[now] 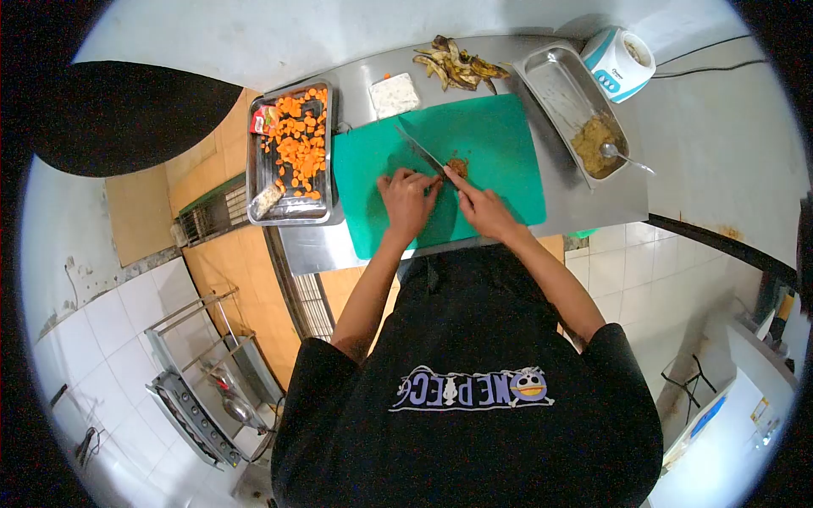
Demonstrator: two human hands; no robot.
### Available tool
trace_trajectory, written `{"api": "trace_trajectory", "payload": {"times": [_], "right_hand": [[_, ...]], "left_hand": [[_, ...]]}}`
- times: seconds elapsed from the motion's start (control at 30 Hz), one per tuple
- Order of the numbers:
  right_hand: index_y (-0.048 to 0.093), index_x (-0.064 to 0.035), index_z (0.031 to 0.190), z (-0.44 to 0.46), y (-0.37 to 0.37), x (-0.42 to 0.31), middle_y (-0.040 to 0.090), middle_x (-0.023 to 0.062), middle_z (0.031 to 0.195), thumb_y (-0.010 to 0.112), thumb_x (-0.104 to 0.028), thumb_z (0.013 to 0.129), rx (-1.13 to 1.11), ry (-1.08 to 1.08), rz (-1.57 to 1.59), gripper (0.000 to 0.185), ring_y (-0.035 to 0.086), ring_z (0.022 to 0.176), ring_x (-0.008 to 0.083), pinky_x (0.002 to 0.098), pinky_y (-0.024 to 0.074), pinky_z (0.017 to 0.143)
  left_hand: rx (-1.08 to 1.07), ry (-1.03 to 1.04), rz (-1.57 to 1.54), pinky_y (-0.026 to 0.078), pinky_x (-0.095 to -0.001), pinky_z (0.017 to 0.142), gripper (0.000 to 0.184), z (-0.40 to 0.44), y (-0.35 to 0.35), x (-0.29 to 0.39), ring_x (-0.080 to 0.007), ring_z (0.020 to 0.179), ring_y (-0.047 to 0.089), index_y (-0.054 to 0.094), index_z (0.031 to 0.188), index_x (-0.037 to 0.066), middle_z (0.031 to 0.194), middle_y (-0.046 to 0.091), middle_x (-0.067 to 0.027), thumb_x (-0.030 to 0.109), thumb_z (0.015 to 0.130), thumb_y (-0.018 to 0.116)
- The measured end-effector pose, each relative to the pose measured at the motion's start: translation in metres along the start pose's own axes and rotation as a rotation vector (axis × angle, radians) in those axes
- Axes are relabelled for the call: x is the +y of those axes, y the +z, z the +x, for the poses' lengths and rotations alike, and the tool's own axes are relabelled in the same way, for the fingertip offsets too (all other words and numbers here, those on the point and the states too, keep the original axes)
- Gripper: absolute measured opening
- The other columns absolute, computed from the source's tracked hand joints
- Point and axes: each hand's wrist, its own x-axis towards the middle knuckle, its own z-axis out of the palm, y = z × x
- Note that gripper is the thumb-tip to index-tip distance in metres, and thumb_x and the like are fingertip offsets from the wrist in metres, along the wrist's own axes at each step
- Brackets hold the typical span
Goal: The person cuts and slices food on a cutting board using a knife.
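My right hand [487, 212] is closed round the handle of a kitchen knife [420, 149], its index finger stretched along the top. The blade points up and left over a green cutting board [508, 127]. Close beside the blade, my left hand [408, 201] has its fingers bent down to the board. Whatever lies under those fingertips is hidden. A small heap of chopped brown food [458, 164] lies on the board, just right of the knife.
A metal tray of cut carrots [303, 151] stands left of the board. Behind it lie a white block [395, 96] and dark banana peels [457, 66]. To the right are a metal pan [550, 85] with yellowish mash [594, 140], a spoon [611, 151] and a white-and-blue appliance [616, 68].
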Motion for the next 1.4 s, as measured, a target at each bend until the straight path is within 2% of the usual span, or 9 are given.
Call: {"api": "trace_trajectory", "payload": {"times": [0.27, 0.37, 0.43, 0.57, 0.83, 0.97, 1.03, 1.37, 1.4], "right_hand": [[0.030, -0.0423, 0.163, 0.004, -0.016, -0.012, 0.069, 0.0286, 0.081, 0.050, -0.028, 0.106, -0.100, 0.084, -0.155, 0.062, 0.067, 0.072, 0.0496, 0.0616, 0.0570, 0.072], [0.029, -0.0439, 0.163, 0.003, -0.017, -0.004, 0.069, 0.0290, 0.084, 0.050, -0.029, 0.106, -0.132, 0.076, -0.083, 0.062, 0.068, 0.076, 0.0504, 0.0614, 0.0572, 0.075], [0.027, -0.0455, 0.163, -0.001, -0.010, -0.003, 0.069, 0.0295, 0.085, 0.049, -0.029, 0.106, -0.069, 0.070, -0.082, 0.063, 0.067, 0.076, 0.0517, 0.0621, 0.0566, 0.077], [0.027, -0.0457, 0.163, -0.005, -0.017, -0.005, 0.068, 0.0305, 0.082, 0.049, -0.028, 0.106, -0.096, 0.085, -0.054, 0.064, 0.066, 0.074, 0.0528, 0.0630, 0.0559, 0.078], [0.029, -0.0451, 0.162, -0.001, -0.008, -0.004, 0.068, 0.0278, 0.080, 0.052, -0.026, 0.105, -0.079, 0.074, -0.108, 0.064, 0.066, 0.069, 0.0511, 0.0640, 0.0554, 0.073], [0.030, -0.0438, 0.162, 0.001, -0.012, -0.004, 0.068, 0.0276, 0.078, 0.052, -0.026, 0.105, -0.076, 0.051, -0.156, 0.064, 0.066, 0.069, 0.0508, 0.0647, 0.0546, 0.072], [0.029, -0.0418, 0.163, -0.001, -0.011, -0.005, 0.068, 0.0275, 0.077, 0.052, -0.025, 0.105, -0.073, 0.022, -0.110, 0.065, 0.066, 0.068, 0.0505, 0.0647, 0.0543, 0.071], [0.027, -0.0404, 0.164, -0.008, -0.011, -0.006, 0.067, 0.0280, 0.076, 0.051, -0.024, 0.105, -0.006, 0.005, -0.074, 0.066, 0.065, 0.067, 0.0496, 0.0627, 0.0544, 0.072], [0.027, -0.0408, 0.164, -0.009, -0.015, -0.010, 0.067, 0.0277, 0.076, 0.051, -0.024, 0.105, -0.041, 0.024, -0.059, 0.066, 0.065, 0.067, 0.0495, 0.0622, 0.0545, 0.072]], "left_hand": [[-0.033, 0.068, -0.014, 0.039, -0.0569, 0.095, 0.013, 0.004, 0.001, -0.009, -0.0245, 0.100, 0.067, 0.083, 0.090, 0.019, 0.091, 0.078, -0.0012, 0.029, 0.082, 0.083], [-0.041, 0.037, -0.011, 0.038, -0.0563, 0.096, 0.014, 0.006, 0.002, -0.006, -0.0246, 0.098, 0.067, 0.083, 0.089, 0.018, 0.091, 0.078, -0.0017, 0.031, 0.082, 0.084], [0.030, 0.071, 0.039, 0.037, -0.0473, 0.085, 0.011, 0.008, -0.002, -0.003, -0.0197, 0.091, 0.067, 0.083, 0.082, 0.019, 0.085, 0.078, -0.0001, 0.029, 0.080, 0.085], [0.035, 0.059, 0.032, 0.037, -0.0473, 0.083, 0.012, 0.004, 0.003, -0.003, -0.0199, 0.092, 0.066, 0.083, 0.083, 0.019, 0.083, 0.077, -0.0001, 0.030, 0.080, 0.085], [-0.071, -0.010, 0.032, 0.039, -0.0522, 0.095, 0.014, 0.001, -0.004, 0.000, -0.0247, 0.101, 0.067, 0.083, 0.090, 0.020, 0.094, 0.079, 0.0000, 0.033, 0.082, 0.083], [-0.048, 0.012, 0.041, 0.040, -0.0526, 0.094, 0.015, 0.007, 0.001, -0.004, -0.0237, 0.101, 0.067, 0.083, 0.090, 0.022, 0.093, 0.079, 0.0007, 0.034, 0.082, 0.084], [0.073, 0.092, 0.023, 0.036, -0.0460, 0.084, 0.011, 0.005, -0.001, -0.004, -0.0200, 0.093, 0.066, 0.083, 0.084, 0.020, 0.080, 0.076, 0.0005, 0.030, 0.080, 0.084], [0.075, 0.053, 0.053, 0.036, -0.0458, 0.083, 0.012, 0.000, 0.000, -0.001, -0.0210, 0.089, 0.065, 0.083, 0.085, 0.018, 0.077, 0.074, 0.0010, 0.030, 0.081, 0.084], [0.013, 0.015, 0.036, 0.037, -0.0479, 0.086, 0.013, 0.000, 0.000, -0.001, -0.0230, 0.094, 0.065, 0.083, 0.088, 0.020, 0.084, 0.075, -0.0004, 0.031, 0.081, 0.083]]}}
